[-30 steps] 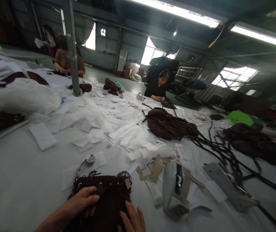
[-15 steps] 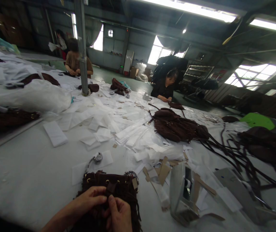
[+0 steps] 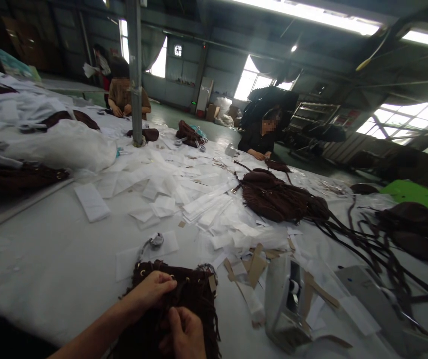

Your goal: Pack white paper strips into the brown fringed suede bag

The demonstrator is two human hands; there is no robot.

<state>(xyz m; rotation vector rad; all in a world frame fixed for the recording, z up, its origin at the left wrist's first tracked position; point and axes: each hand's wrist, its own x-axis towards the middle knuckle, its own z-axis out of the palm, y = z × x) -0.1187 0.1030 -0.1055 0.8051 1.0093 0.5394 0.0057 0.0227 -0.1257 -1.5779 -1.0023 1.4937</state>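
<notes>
A dark brown fringed bag (image 3: 202,298) with brass eyelets along its top edge lies flat on the table in front of me. Over the upper part of the bag, just below the eyelets, my left hand (image 3: 153,290) is closed with thumb and fingertips pinched together. Lower on the bag, my right hand (image 3: 184,330) is also closed, its thumb pressed against the bent fingers. What either pinch holds is too dark and small to make out. Beyond the bag's top left corner lies a round silvery piece (image 3: 156,241) on a strap.
A grey tape dispenser (image 3: 279,304) stands right of the bag among brown card strips (image 3: 257,264). White paper sheets (image 3: 206,204) cover the middle of the table. More brown bags (image 3: 274,194) with long straps lie beyond. A metal post (image 3: 136,75) rises at the table; co-workers sit across.
My left hand has moved up the bag, away from my right hand, and the gap between them is wider. The right hand stays nearly in place. The view has shifted slightly.
</notes>
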